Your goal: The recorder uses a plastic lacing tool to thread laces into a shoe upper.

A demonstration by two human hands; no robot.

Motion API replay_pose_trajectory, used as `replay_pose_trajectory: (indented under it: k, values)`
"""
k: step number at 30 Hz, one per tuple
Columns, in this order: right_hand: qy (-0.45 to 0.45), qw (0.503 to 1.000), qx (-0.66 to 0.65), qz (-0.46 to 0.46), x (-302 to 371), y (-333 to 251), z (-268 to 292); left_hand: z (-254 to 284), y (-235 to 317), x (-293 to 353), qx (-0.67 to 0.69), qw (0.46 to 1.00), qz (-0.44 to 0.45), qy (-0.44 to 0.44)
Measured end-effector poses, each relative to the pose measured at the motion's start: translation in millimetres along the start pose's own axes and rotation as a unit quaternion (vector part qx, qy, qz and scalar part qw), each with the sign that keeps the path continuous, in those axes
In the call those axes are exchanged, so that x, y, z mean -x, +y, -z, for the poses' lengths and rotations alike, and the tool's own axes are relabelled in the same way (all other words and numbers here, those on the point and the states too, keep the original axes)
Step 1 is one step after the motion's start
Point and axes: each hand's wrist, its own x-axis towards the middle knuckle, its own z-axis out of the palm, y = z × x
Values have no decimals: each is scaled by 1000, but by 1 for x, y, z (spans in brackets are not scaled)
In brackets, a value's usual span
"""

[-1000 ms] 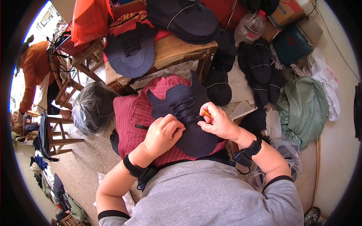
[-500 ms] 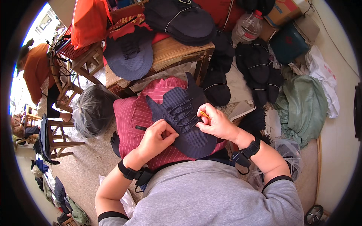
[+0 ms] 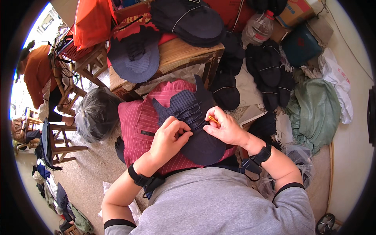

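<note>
A dark navy knitted shoe upper (image 3: 203, 147) lies flat on a red striped cloth (image 3: 133, 123) over my lap. Dark laces (image 3: 187, 112) cross its middle in several rows. My left hand (image 3: 167, 140) is closed in a pinch over the left side of the upper, beside the laces; whatever its fingertips hold is too fine to make out. At the right edge of the laces, my right hand (image 3: 229, 132) grips a thin yellow tool (image 3: 212, 119), its working end hidden.
A wooden bench (image 3: 170, 56) stands ahead, bearing another laced upper (image 3: 135, 58) and a tied dark stack (image 3: 196, 25). Tied black bundles (image 3: 268, 70) and a green sack (image 3: 315, 109) lie right. On the left are a stuffed plastic bag (image 3: 96, 117), stools and another person (image 3: 37, 76).
My left hand has moved up and slightly right across the upper, closer to the laces. The right hand has barely shifted and keeps the yellow tool.
</note>
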Motion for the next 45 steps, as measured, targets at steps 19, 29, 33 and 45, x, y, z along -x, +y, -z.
replay_pose_trajectory:
  k: [19,29,33,45]
  values:
    - [-21,997,-76,-20,-2,12,2,15,-15,5,0,999,5,-33]
    - [-39,996,-74,28,-15,-9,14,3,-6,5,39,999,-11,1]
    - [-71,997,13,30,-26,-22,16,2,-5,1,42,999,5,-3]
    - [-16,998,-53,13,-24,24,19,11,-17,5,32,999,11,-1]
